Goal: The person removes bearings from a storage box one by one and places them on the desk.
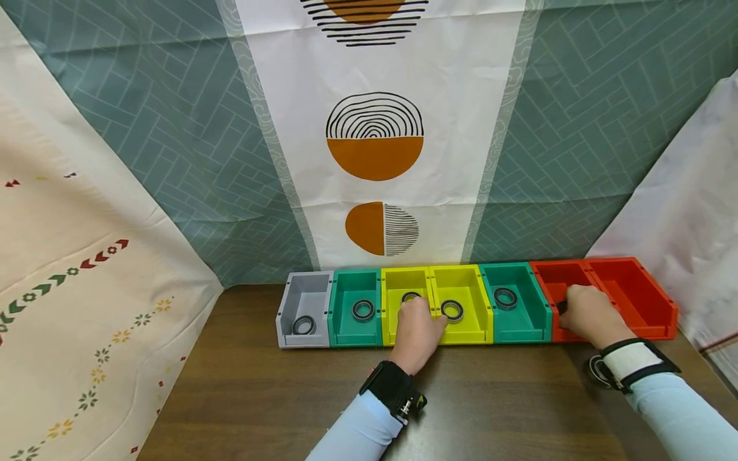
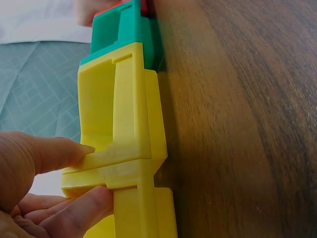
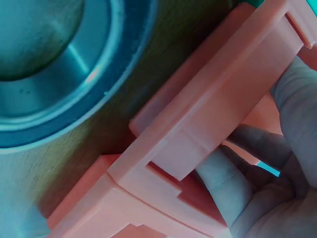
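Observation:
My left hand (image 1: 416, 331) pinches the adjoining walls of two yellow bins (image 1: 485, 333), thumb in one bin and fingers in the other. In the left wrist view, the thumb and a finger (image 2: 81, 210) straddle that yellow divider (image 2: 106, 171). Inside the left red bin (image 1: 556, 272), my right hand (image 1: 590, 314) has its fingers curled at a dark bearing (image 1: 562, 307), seen nearly edge-on and mostly hidden. The right wrist view shows thumb and fingers (image 3: 223, 181) behind the red front wall (image 3: 198, 124); the bearing is out of sight there.
Bearings lie in the grey bin (image 1: 303, 324), left green bin (image 1: 363, 310), both yellow bins and right green bin (image 1: 505, 298). Another bearing (image 1: 599, 371) lies on the wooden table (image 1: 259, 397) by my right wrist. A patterned cloth (image 1: 375, 192) hangs behind the row.

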The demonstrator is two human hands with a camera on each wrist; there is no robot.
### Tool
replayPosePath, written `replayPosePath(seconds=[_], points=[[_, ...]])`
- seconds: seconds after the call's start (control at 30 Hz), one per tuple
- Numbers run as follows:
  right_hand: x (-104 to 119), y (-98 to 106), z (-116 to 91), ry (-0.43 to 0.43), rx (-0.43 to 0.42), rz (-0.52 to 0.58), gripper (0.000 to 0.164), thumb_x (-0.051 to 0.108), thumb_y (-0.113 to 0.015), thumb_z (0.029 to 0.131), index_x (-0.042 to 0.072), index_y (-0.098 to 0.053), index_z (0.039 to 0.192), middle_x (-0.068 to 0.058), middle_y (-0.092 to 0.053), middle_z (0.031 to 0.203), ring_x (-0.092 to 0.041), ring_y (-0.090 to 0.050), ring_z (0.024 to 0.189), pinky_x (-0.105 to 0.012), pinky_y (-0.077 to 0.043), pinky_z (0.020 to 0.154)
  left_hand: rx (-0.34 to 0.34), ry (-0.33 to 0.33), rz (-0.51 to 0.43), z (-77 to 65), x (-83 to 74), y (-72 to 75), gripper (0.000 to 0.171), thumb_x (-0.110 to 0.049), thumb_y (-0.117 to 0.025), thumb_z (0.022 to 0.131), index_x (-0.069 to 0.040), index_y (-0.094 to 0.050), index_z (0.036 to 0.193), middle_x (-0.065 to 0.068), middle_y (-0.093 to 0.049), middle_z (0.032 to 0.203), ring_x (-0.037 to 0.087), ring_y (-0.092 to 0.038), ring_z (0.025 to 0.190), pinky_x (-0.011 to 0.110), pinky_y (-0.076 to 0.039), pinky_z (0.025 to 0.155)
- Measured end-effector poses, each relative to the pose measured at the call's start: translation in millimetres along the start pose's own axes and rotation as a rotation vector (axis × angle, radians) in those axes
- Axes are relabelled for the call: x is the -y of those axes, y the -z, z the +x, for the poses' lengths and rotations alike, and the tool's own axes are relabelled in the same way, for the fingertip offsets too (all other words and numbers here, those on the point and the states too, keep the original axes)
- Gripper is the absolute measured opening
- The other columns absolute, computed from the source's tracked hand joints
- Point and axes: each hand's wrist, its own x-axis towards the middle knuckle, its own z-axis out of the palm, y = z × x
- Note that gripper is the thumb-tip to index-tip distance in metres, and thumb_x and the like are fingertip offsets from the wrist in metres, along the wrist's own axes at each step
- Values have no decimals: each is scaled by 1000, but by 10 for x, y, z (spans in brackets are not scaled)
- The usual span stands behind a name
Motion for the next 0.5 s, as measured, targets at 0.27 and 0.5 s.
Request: replayPosePath(seconds=[0.27,0.5], points=[[-29,-6,-67,-19,-42,16,17,8,-68,64,10,-53,56,-4,-43,54,-21,-38,52,-30,-33,44,1,17,7,-13,-16,-20,32,-27,-74,79,-8,-66,103,1,-66,87,8,-57,69,21,-50,62],[24,56,-99,-48,-38,68,15,11,-74,63,5,-60,64,-5,-50,55,-20,-42,52,-29,-39,44,-10,6,10,-6,-11,-18,30,-26,-74,79,-7,-66,102,1,-66,86,8,-57,69,21,-50,61]])
